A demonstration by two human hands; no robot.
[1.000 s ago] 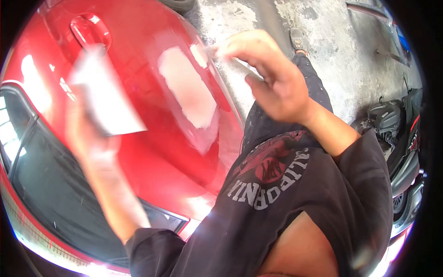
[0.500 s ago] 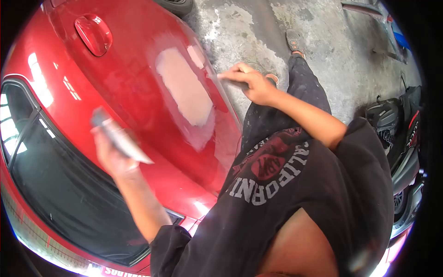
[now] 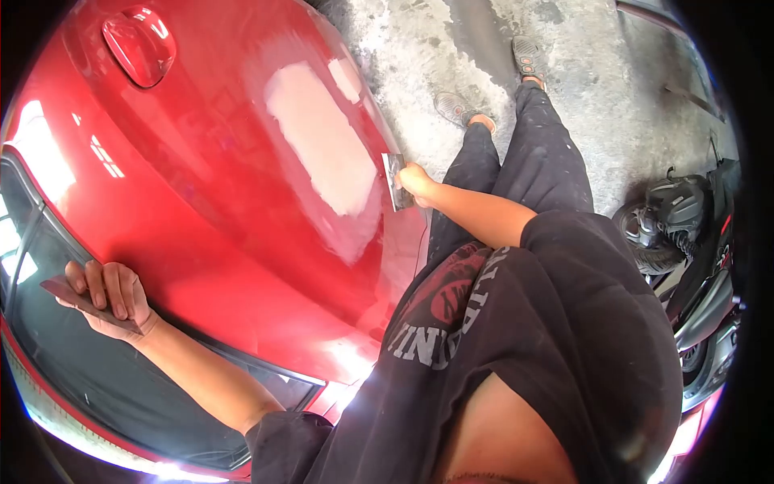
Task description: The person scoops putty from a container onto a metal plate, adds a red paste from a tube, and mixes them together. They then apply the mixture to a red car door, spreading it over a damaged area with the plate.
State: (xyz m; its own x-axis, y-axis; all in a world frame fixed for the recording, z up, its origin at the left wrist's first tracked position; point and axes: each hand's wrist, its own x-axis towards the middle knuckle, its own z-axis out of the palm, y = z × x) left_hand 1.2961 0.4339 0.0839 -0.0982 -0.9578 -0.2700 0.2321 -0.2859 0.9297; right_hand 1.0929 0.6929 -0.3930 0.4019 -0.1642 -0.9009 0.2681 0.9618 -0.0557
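Observation:
My left hand (image 3: 117,302) is raised over the dark car window at the left, fingers curled round a flat, thin, dark brownish plate (image 3: 68,294). My right hand (image 3: 415,182) grips a flat scraper (image 3: 394,179) whose wide blade has a pale edge. The blade is at the lower edge of the red car panel (image 3: 218,202); whether it touches cannot be made out. Beside it on the panel lies a large pale filler patch (image 3: 322,141) with a sanded, dull border. A smaller pale patch (image 3: 345,79) sits near the panel's edge.
A red door handle (image 3: 141,48) is at the upper left, above the window glass (image 3: 145,379). My feet and dark trousers (image 3: 544,153) are on the stained concrete floor (image 3: 597,105). At the right stands a motorcycle (image 3: 685,210) with dark parts.
My left hand has moved left and down, turning its plate. My right hand has come down and in, and its scraper now shows. The view has shifted slightly, showing both shoes.

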